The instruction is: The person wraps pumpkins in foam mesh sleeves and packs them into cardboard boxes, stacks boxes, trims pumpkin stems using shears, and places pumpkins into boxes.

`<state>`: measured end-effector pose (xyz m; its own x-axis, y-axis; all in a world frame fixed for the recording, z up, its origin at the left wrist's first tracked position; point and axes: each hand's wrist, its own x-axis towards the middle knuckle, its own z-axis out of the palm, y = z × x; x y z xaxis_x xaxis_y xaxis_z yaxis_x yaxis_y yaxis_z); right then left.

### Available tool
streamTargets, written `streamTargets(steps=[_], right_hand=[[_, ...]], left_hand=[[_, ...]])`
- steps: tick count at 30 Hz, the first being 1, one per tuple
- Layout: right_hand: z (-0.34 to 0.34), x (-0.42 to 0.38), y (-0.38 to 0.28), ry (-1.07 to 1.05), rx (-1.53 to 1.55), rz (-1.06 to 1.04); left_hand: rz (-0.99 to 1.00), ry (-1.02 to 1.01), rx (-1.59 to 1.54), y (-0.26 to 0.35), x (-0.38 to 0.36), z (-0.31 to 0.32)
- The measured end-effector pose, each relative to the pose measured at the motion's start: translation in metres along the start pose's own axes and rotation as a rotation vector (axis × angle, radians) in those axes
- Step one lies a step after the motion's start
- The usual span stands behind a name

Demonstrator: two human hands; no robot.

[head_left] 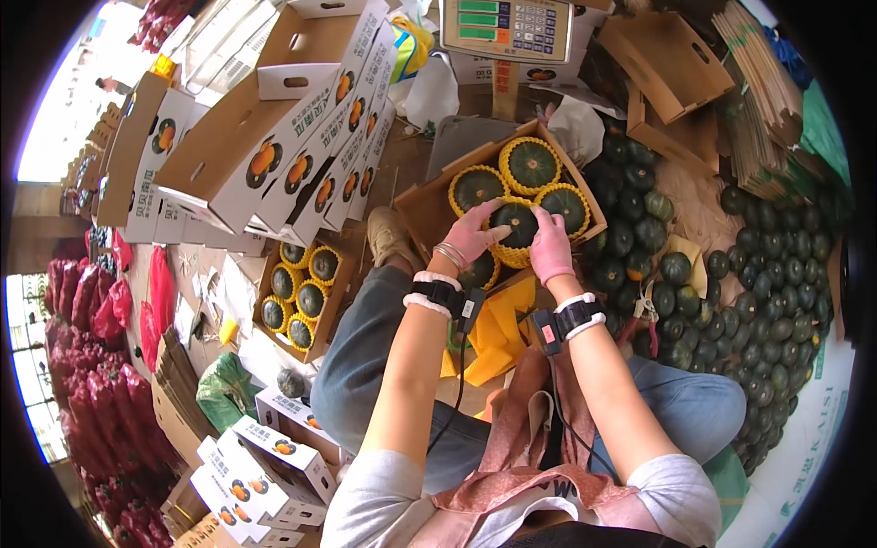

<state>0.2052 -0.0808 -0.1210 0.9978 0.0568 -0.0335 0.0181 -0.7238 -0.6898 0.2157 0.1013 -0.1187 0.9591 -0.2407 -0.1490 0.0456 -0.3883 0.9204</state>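
Observation:
Both hands, in pink gloves, hold a dark green pumpkin in a yellow foam net, at the near side of an open cardboard box. My left hand grips its left side, and my right hand presses on its right side. Other netted pumpkins sit in the box: one at the far side, one at the left, one at the right, and one partly hidden below my left hand. The box stands beneath a scale display.
Left of my knee is a box of small netted pumpkins. White printed cartons are stacked at the upper left. Loose pumpkins cover the floor at right, with red-handled pliers near them. Yellow cloth lies below the box.

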Motion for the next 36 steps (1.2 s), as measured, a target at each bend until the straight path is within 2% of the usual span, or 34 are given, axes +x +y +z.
streamTargets(steps=[3, 6, 7, 8, 10, 12, 13, 14, 16, 18, 21, 22, 24, 25, 28, 29, 32, 33, 36], right_hand=[[0.004, -0.003, 0.011, 0.027, 0.069, -0.100], [-0.001, -0.004, 0.014, -0.006, 0.098, -0.135], [-0.002, -0.003, 0.012, 0.006, 0.143, -0.139], [-0.004, -0.001, 0.008, 0.019, 0.188, -0.144], [-0.020, -0.005, -0.022, -0.075, 0.174, -0.096], [-0.020, 0.002, -0.043, -0.075, 0.382, -0.142], [-0.009, 0.013, -0.039, -0.152, 0.606, -0.120], [-0.007, 0.021, -0.051, -0.185, 0.518, -0.166], [-0.009, 0.028, -0.091, -0.113, 0.252, -0.466], [0.015, 0.042, -0.105, -0.152, 0.333, -0.582], [0.054, 0.051, -0.117, -0.149, 0.170, -0.685], [0.063, 0.054, -0.114, -0.242, 0.090, -0.695], [0.074, 0.053, -0.104, -0.316, -0.284, -0.640], [0.081, 0.052, -0.094, -0.338, -0.410, -0.680], [0.089, 0.050, -0.103, -0.344, -0.506, -0.582], [0.091, 0.047, -0.114, -0.411, -0.600, -0.530], [0.124, 0.040, -0.105, -0.257, -0.732, -0.505], [0.124, 0.042, -0.104, -0.334, -0.735, -0.457], [0.093, 0.036, -0.101, -0.361, -0.602, -0.499]], left_hand=[[-0.038, -0.022, 0.036, 0.005, -0.005, 0.001], [-0.002, 0.039, 0.117, 0.016, -0.015, 0.005], [0.074, 0.100, 0.132, 0.015, -0.019, 0.010], [0.171, 0.223, 0.045, 0.012, -0.025, 0.017], [0.221, 0.353, -0.324, 0.028, -0.045, 0.028], [0.274, 0.428, -0.730, 0.056, -0.062, 0.030], [0.261, 0.465, -0.786, 0.058, -0.070, 0.026], [0.259, 0.508, -0.842, 0.059, -0.076, 0.018], [0.125, 0.864, -0.616, 0.045, -0.080, 0.009], [-0.250, 1.119, 0.204, 0.015, -0.081, 0.004], [-0.357, 1.052, 0.246, -0.035, -0.078, 0.009], [-0.362, 1.047, 0.155, -0.044, -0.077, 0.012], [-0.372, 1.024, -0.025, -0.048, -0.077, 0.016], [-0.353, 1.048, 0.014, -0.047, -0.077, 0.017], [-0.341, 1.065, 0.068, -0.050, -0.075, 0.019], [-0.375, 1.060, 0.069, -0.051, -0.075, 0.021], [-0.451, 1.045, 0.084, -0.049, -0.071, 0.020], [-0.474, 1.034, 0.089, -0.045, -0.070, 0.018], [-0.581, 1.005, 0.064, -0.044, -0.072, 0.020]])
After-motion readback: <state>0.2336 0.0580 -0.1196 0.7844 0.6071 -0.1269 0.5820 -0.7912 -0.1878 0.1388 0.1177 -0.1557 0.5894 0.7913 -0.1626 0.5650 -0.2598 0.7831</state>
